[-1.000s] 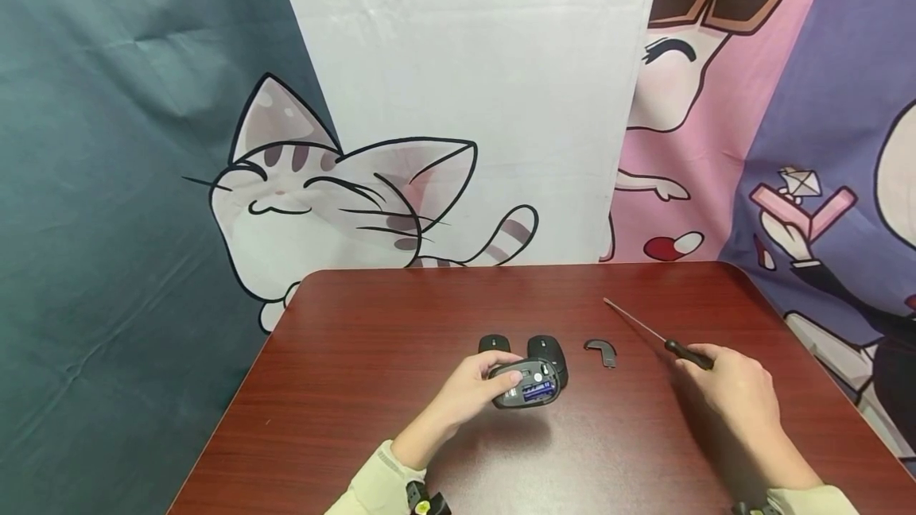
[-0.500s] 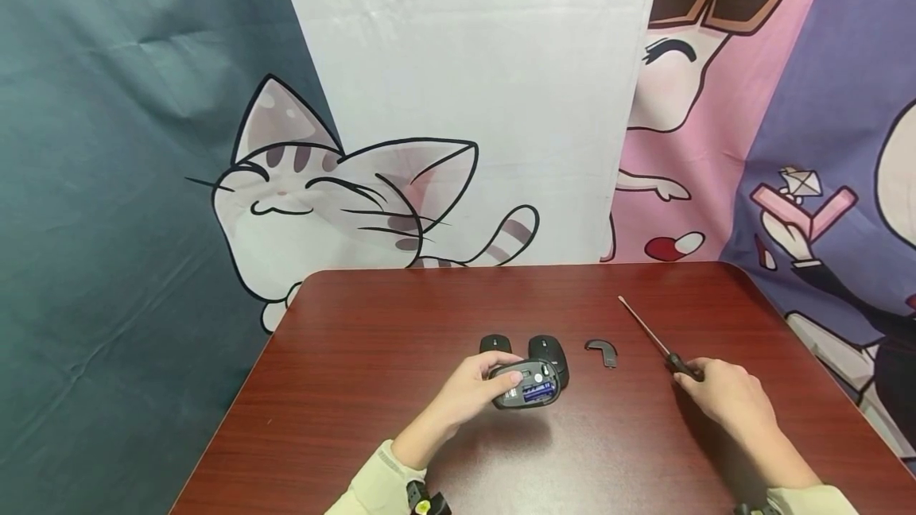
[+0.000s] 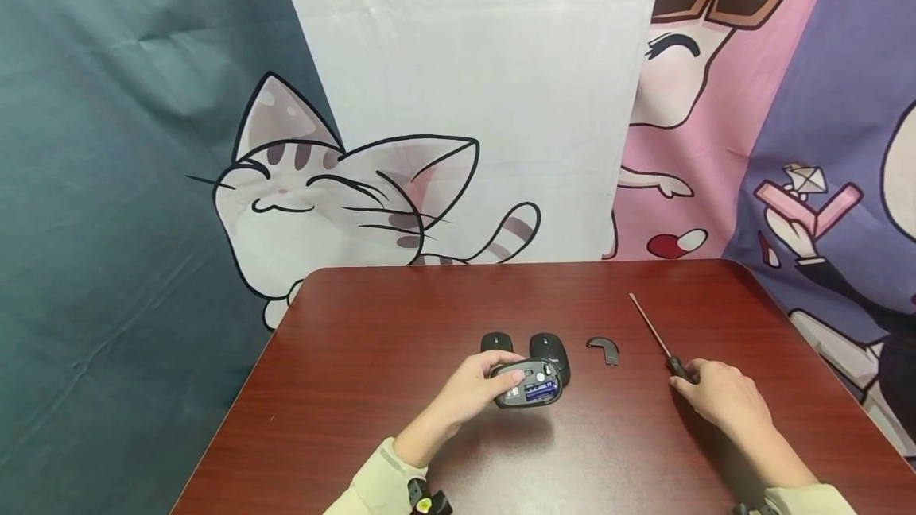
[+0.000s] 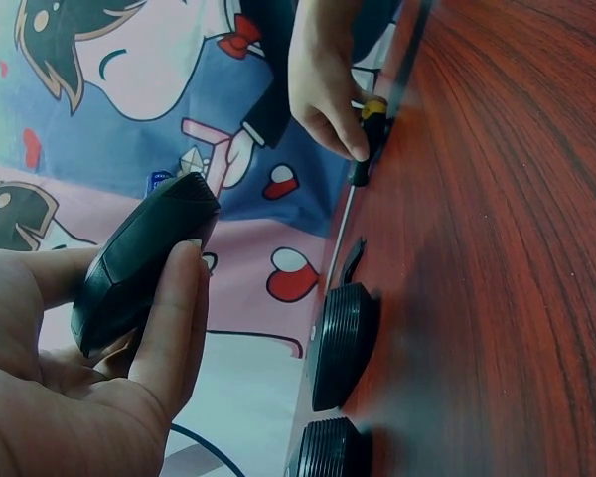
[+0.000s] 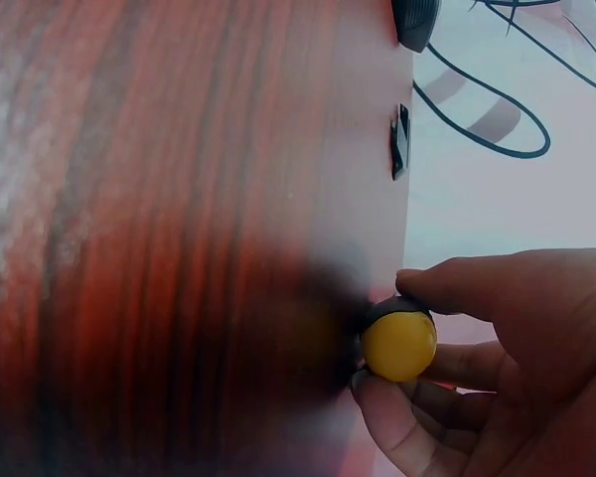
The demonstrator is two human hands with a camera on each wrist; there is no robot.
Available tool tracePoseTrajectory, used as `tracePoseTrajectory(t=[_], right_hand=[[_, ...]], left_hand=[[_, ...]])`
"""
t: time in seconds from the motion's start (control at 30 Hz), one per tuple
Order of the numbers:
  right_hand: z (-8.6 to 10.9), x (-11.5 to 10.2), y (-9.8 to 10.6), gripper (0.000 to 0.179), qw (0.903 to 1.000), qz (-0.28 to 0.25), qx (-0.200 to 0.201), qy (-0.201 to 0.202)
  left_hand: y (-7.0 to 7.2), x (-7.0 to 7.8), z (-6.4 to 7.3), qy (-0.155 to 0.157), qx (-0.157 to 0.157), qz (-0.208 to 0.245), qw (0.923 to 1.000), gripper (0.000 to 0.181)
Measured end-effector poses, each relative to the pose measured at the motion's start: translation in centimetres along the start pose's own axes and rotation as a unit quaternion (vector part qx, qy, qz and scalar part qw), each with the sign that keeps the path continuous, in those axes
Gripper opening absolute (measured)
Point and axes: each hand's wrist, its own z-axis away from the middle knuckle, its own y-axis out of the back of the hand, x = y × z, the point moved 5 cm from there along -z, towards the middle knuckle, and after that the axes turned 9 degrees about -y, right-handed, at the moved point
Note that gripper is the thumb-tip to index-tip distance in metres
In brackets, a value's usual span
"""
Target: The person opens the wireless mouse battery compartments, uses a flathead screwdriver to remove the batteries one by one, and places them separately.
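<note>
My left hand [image 3: 468, 392] grips a black computer mouse [image 3: 517, 396] above the table, underside tilted up toward the head camera. Its battery bay is uncovered and a blue battery [image 3: 540, 392] shows inside. In the left wrist view, thumb and fingers hold the mouse [image 4: 139, 258] by its sides. Over at the right, my right hand [image 3: 730, 397] pinches the handle of a screwdriver [image 3: 650, 327] low over the table, its shaft pointing toward the far edge. The handle's yellow end [image 5: 399, 346] faces the right wrist camera. Whether the tip touches the table I cannot tell.
Two more black mice, one at the left [image 3: 495, 342] and one at the right [image 3: 549, 348], rest on the table just behind the held mouse, partly hidden. A curved dark battery cover [image 3: 607, 350] lies between the hands. Printed curtains hang behind the reddish-brown table [image 3: 343, 364].
The screwdriver has turned, its tip swinging to the right, and my right hand has shifted slightly left and lower. My left hand and the mouse stay nearly still.
</note>
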Motion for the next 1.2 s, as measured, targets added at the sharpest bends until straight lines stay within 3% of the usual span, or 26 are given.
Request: tracePoseTrajectory(t=[0.4,0.6,0.83,1.2], right_hand=[[0.1,0.2,0.0,0.048,0.9999,0.005,-0.007,-0.009],[0.5,0.1,0.6,0.045,0.999,-0.013,0.041,-0.007],[1.7,-2.0,1.4,0.03,0.9844,-0.082,0.146,0.054],[3.6,-5.6,2.4,0.026,0.9672,-0.171,0.148,0.115]], left_hand=[[-0.1,0.0,0.0,0.0,-0.003,-0.002,1.0,0.033],[0.1,0.1,-0.1,0.001,-0.002,0.008,1.0,0.033],[0.3,-0.1,-0.2,0.009,0.001,0.003,1.0,0.034],[0.3,-0.3,-0.2,0.003,-0.009,0.02,0.9997,0.034]])
